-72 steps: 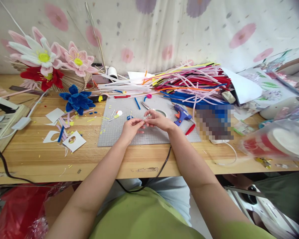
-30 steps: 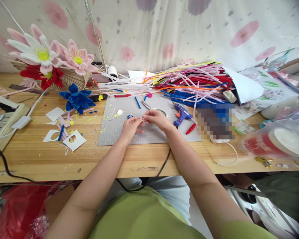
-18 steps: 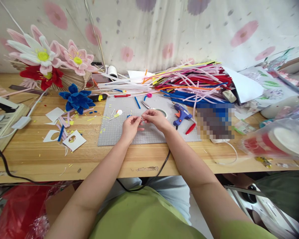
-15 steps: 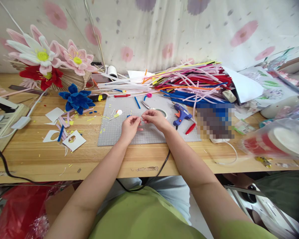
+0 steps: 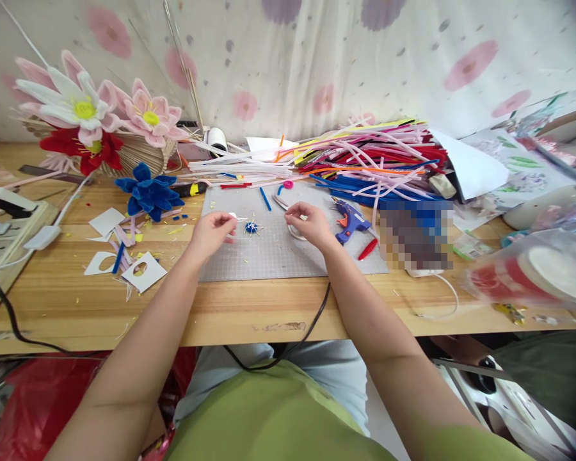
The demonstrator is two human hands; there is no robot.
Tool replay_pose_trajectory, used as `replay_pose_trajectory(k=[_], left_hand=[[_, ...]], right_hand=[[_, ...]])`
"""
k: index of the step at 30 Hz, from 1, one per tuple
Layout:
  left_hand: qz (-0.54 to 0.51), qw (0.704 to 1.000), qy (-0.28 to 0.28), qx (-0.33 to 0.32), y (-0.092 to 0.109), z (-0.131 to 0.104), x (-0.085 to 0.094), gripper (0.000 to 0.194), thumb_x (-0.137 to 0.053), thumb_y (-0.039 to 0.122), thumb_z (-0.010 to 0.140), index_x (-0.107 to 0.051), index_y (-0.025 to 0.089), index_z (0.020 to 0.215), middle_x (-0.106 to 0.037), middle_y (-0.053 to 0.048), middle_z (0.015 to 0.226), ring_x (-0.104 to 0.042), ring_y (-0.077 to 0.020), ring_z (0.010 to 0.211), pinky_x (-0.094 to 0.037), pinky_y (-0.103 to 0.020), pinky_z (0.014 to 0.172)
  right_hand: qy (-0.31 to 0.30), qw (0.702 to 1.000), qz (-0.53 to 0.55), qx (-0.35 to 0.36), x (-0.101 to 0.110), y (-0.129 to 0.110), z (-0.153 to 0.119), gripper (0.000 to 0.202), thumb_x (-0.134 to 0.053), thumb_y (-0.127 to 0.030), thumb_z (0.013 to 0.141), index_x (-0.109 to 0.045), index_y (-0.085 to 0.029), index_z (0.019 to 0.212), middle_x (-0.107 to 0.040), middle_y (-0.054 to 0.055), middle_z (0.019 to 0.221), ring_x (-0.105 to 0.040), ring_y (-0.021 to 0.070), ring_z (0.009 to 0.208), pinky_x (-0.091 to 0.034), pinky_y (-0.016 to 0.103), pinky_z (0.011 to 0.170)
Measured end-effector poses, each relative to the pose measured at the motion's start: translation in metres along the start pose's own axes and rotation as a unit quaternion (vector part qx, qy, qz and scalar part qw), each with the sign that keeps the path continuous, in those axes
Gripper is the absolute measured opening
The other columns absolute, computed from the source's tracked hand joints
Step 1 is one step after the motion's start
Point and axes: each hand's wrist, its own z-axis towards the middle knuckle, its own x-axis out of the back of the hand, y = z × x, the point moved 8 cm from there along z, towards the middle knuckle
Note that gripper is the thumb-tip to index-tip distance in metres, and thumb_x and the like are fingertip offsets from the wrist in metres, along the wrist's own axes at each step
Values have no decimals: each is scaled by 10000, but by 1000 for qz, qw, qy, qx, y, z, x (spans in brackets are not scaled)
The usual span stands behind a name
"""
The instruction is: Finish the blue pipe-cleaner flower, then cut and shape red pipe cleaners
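Note:
My left hand (image 5: 212, 233) hovers over the left part of the grey cutting mat (image 5: 273, 264), thumb and fingers closed together. A small white piece (image 5: 233, 215) shows at its fingertips; whether it is gripped or lies behind them is unclear. My right hand (image 5: 313, 225) is pinched over the mat's right half, with a tiny pale bit at the fingertips, too small to name. Between the hands lies a small blue fuzzy piece (image 5: 251, 227) with thin pale-yellow strands sticking out around it. Scissors (image 5: 295, 232) lie partly hidden behind my right hand.
A blue glue gun (image 5: 351, 221) and a red-handled item (image 5: 367, 249) lie right of my right hand. Pipe cleaners (image 5: 374, 153) are heaped behind the mat. A blue fuzzy flower (image 5: 148, 192) and cut white cards (image 5: 144, 271) are at left; a bagged cup (image 5: 532, 272) stands right.
My hands were together over the mat's middle; they have moved apart, the left one leftward, the right one slightly right. The blue piece with strands now shows between them.

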Motion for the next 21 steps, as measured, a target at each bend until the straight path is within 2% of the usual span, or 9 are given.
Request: replay_pose_trajectory(k=[4, 7, 10, 12, 14, 18, 21], left_hand=[[-7, 996, 83, -3, 4, 10, 38, 161, -689, 242, 610, -592, 133, 676, -545, 24, 567, -511, -73, 522, -507, -187, 439], [-5, 995, 101, -7, 8, 11, 47, 150, -688, 237, 616, -587, 134, 657, -548, 21, 564, -505, -69, 516, -497, -178, 441], [3, 1000, 23, 6, 7, 10, 31, 154, -700, 250, 617, -607, 135, 661, -549, 15, 564, -511, -76, 521, -501, -190, 442], [16, 998, -50, 24, 4, 9, 14, 164, -716, 257, 609, -615, 135, 651, -555, 7, 571, -515, -80, 522, -505, -201, 444], [35, 994, -94, 41, 0, 10, 0, 168, -724, 256, 605, -611, 135, 629, -554, 3, 564, -509, -80, 501, -504, -213, 440], [50, 990, -123, 44, -4, 20, -16, 160, -712, 236, 608, -591, 133, 591, -542, 6, 542, -491, -74, 472, -492, -214, 428], [43, 988, -143, 31, -9, 25, -23, 155, -706, 244, 611, -601, 130, 614, -549, 2, 555, -500, -76, 498, -487, -200, 425]], right_hand=[[19, 1000, 1, 8, 16, 1, 3, 151, -545, -327, 759, -579, -193, 821, -558, -26, 611, -518, 120, 561, -391, 263, 580], [48, 999, -1, 0, 27, 2, 4, 148, -494, -318, 803, -553, -211, 886, -537, -27, 638, -486, 113, 525, -373, 263, 544], [50, 998, -44, 19, 29, -5, 5, 133, -550, -280, 766, -574, -212, 878, -540, -19, 671, -477, 117, 573, -370, 269, 575], [17, 998, -56, 30, 22, -11, 7, 131, -594, -268, 732, -592, -210, 849, -527, -22, 639, -471, 123, 585, -367, 272, 588], [-22, 998, -39, 41, 10, -17, 9, 122, -617, -271, 714, -599, -205, 816, -533, -20, 633, -482, 126, 598, -376, 277, 606], [-83, 995, 17, 49, -24, -28, 13, 113, -613, -274, 712, -587, -194, 787, -605, 6, 740, -539, 132, 673, -416, 286, 676], [-102, 993, 4, 59, -48, -35, 17, 129, -605, -273, 729, -586, -186, 822, -632, 16, 801, -560, 134, 730, -422, 289, 714]])
